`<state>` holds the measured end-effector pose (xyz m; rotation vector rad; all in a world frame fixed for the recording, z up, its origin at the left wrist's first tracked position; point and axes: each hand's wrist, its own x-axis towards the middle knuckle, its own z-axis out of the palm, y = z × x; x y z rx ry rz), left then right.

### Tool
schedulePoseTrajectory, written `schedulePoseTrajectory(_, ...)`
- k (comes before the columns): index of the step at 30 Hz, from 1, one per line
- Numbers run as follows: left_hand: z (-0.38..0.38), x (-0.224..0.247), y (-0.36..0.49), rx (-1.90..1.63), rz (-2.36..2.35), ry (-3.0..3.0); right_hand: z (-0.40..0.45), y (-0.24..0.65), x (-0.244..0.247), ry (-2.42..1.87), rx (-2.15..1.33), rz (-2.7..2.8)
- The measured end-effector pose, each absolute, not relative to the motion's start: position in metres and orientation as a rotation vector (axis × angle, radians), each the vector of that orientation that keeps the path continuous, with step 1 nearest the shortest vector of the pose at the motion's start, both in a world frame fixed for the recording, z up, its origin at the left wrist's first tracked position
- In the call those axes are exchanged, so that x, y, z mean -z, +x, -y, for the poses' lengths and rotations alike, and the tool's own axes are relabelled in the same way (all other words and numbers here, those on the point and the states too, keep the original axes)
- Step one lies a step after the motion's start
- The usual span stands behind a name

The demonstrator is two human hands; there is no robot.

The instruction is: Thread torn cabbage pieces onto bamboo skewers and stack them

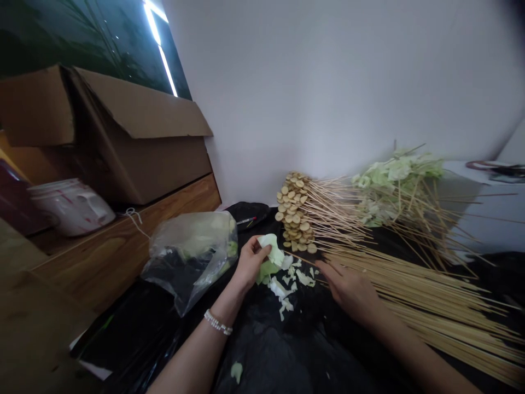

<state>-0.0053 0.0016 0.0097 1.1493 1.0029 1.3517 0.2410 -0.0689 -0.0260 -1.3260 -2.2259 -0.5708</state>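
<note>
The left hand (250, 261), extended forward, pinched a thin, pale-green leaf piece (271, 249) between thumb and fingers above torn whitish leaf scraps (304, 278); the right hand (350, 289), angled inward, gripped a slim tan wooden skewer (301, 259) pointing toward the leaf piece.

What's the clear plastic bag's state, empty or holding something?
Holding something: pale green contents show through the clear plastic bag, mostly toward its far side. Can't tell how full.
</note>
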Motion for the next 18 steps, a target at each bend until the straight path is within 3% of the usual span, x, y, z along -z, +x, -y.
schedulePoseTrajectory(18,0.007,-0.004,0.010,-1.292,-1.039,1.242,0.073,0.233,0.022,-1.407,0.508,2.274)
